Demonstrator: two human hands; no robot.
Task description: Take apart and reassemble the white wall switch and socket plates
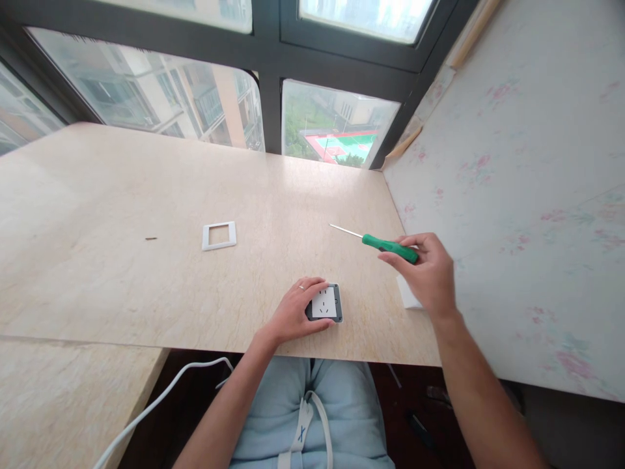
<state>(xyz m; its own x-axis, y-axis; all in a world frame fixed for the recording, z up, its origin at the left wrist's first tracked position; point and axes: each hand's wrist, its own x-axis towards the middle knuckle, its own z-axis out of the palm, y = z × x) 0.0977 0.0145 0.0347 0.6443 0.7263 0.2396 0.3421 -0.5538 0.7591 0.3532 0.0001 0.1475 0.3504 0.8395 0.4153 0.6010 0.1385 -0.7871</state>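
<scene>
My left hand [299,309] rests on the counter, its thumb and fingers gripping a wall socket [324,303] from the left. The socket has a white face with slots and a dark grey frame, and lies face up near the front edge. In my right hand [430,270] is a screwdriver [389,247] with a green handle, held above the counter by the handle. Its thin metal shaft points left and slightly away from me. A white rectangular cover frame [219,236] with an open middle lies farther back, left of the socket.
A small thin brown piece [151,238] lies on the stone counter [112,286] at left. Partly behind my right hand is a white object [408,293] by the papered wall [527,195]. Windows border the back. A white cable [161,395] hangs below the front edge.
</scene>
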